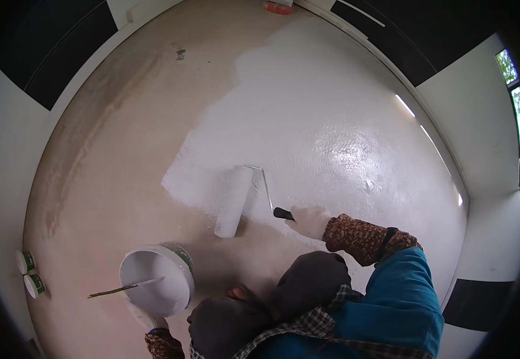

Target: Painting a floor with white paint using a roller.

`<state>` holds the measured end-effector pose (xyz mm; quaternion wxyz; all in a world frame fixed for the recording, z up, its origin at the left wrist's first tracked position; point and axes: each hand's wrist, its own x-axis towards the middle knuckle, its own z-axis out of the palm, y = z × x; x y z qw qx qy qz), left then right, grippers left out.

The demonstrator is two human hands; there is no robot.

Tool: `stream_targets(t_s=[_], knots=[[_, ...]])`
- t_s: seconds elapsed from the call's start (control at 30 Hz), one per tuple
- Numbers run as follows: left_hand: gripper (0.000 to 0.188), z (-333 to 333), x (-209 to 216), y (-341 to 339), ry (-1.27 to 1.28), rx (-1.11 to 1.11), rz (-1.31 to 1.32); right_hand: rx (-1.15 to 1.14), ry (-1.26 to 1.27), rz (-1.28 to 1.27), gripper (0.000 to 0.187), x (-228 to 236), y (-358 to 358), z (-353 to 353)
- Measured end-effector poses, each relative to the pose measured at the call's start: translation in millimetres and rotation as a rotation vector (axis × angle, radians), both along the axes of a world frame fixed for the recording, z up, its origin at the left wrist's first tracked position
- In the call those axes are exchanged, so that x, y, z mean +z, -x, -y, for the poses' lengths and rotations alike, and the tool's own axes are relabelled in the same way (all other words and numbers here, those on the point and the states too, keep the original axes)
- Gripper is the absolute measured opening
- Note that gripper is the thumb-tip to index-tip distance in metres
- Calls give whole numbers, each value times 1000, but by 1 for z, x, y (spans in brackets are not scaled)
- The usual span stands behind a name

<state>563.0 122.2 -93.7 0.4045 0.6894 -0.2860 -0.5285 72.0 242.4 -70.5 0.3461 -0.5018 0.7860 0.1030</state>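
My right hand, in a pale glove, is closed round the black handle of a paint roller. The long white roller sleeve lies on the floor along the border between white coating and bare beige surface. At lower left, a white bucket holds pale paint, with a thin stick leaning in it and jutting over its rim. My left hand, gloved too, grips the bucket at its near side; the bucket hides most of the fingers.
Glossy wet white paint covers the floor ahead and to the right. Two small white-and-green tubs stand by the left wall. A red-and-white object sits at the far edge. My dark-clad knees are close behind the roller.
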Motion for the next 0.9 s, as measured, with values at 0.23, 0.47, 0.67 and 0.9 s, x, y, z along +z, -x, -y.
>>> stream_targets(t_s=[0.23,0.47,0.67,0.9], knots=[[57,3,11,12,-91,203,3,20,-35,-124,39,-2,11,-41],[54,6,5,12,-82,249,-40,71,180,-53,40,-17,-45,107],[56,8,12,17,-70,278,-89,98,254,6,41,-17,-77,160],[58,6,16,24,-93,334,-112,92,4,-129,40,13,-23,69]])
